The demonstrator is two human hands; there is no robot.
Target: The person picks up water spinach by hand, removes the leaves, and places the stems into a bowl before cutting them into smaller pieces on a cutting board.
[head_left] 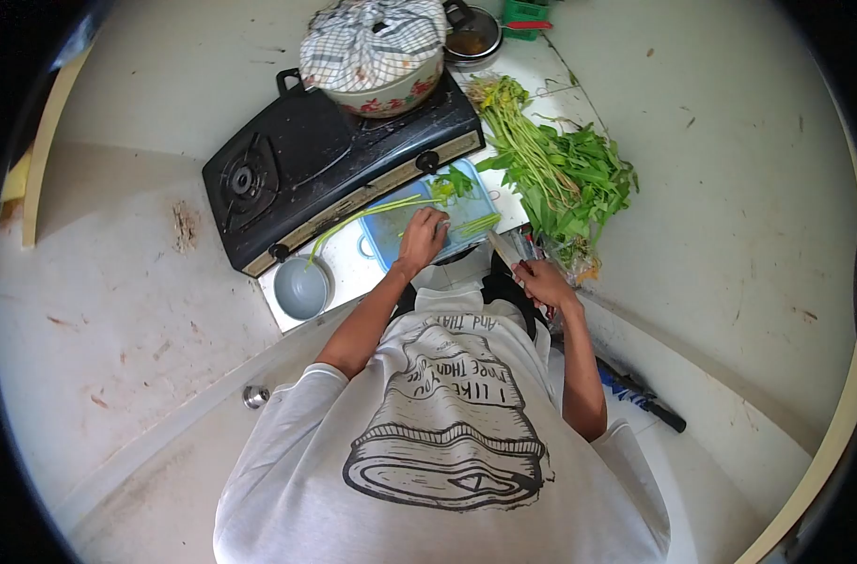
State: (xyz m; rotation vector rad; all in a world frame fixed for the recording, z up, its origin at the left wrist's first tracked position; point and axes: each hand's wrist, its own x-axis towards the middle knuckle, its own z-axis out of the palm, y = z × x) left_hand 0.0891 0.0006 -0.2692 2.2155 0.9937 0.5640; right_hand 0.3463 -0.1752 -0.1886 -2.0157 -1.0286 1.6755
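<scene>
My left hand (423,237) rests over the blue cutting board (383,246), its fingers curled down on green stems; what they pinch is too small to make out. Long stems (353,218) run from beside it to the left, over the board's edge toward the bowl. Cut stem pieces (475,226) lie on the board to the right of this hand, with chopped leaves (453,182) above them. My right hand (541,280) is closed round the handle of a knife (505,250), whose blade points up and left toward the board's right corner.
A black gas stove (306,169) stands behind the board, bearing a cloth-covered pot (381,89). Leafy greens (579,174) are heaped at the right. A grey bowl (302,288) sits at the counter's left end. Behind are a lidded pan (473,39) and a green basket (526,13).
</scene>
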